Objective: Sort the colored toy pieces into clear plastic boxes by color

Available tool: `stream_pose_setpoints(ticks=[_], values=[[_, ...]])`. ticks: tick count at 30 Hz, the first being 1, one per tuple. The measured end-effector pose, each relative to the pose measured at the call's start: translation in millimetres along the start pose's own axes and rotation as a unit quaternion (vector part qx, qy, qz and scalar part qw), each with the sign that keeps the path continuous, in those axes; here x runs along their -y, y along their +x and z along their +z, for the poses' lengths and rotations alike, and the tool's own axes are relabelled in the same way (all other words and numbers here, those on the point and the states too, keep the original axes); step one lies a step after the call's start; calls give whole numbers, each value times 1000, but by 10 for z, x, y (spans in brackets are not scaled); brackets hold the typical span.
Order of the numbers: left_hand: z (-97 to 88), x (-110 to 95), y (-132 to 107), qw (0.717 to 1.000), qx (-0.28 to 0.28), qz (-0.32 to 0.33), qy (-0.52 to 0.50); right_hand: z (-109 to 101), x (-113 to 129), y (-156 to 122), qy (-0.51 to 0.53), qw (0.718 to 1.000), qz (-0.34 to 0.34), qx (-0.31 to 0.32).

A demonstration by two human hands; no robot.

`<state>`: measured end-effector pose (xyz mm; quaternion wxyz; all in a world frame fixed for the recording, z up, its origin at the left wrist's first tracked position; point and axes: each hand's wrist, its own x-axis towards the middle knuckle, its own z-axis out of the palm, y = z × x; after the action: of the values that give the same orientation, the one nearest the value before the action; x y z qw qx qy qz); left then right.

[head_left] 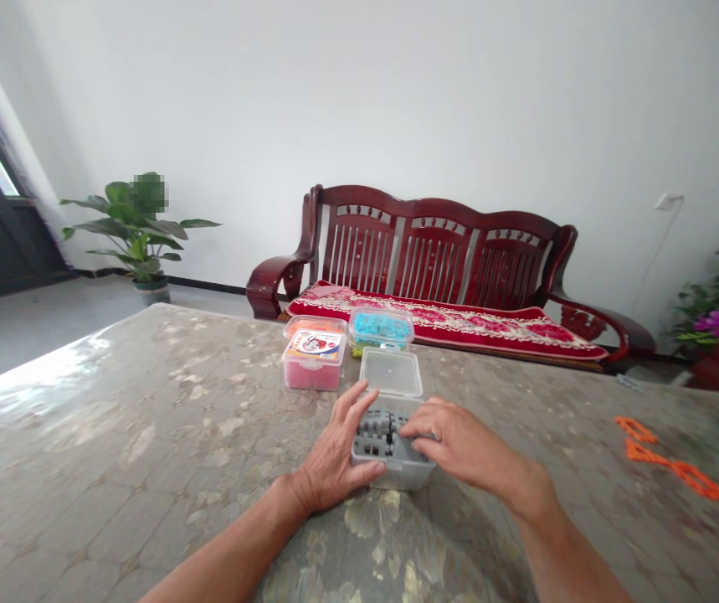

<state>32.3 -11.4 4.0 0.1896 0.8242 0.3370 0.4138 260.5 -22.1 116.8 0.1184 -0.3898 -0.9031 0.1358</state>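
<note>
A clear plastic box (402,477) filled with grey plastic building pieces (375,421) stands on the table in front of me. Its lid (390,372) is folded back on the far side. My left hand (337,456) braces the box from the left, thumb along the near side and fingers at the left rim. Over the right part of the box, my right hand (459,440) has its fingers closed on a grey plastic piece, largely hidden by the fingers.
Behind the box stand a pink-filled tub (312,374) with a printed label, an orange-lidded tub (300,325) and a blue-filled tub (381,327). Orange linked plastic pieces (673,465) lie at the right. A wooden bench (428,251) stands beyond the table (177,435).
</note>
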Motion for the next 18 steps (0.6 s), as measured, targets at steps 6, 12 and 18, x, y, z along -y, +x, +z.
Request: stream_pose_setpoints(ticks=[6,12,18], values=[[-3,2,0,1000,-2,-5,-1,-132,-423,-104,18,990,129,-59],[3,16,-1,1000,-7,-2,4,48,-807,-167,-55,966,250,38],[3,7,0,1000,-4,-3,9,249,-760,-86,-55,961,263,63]])
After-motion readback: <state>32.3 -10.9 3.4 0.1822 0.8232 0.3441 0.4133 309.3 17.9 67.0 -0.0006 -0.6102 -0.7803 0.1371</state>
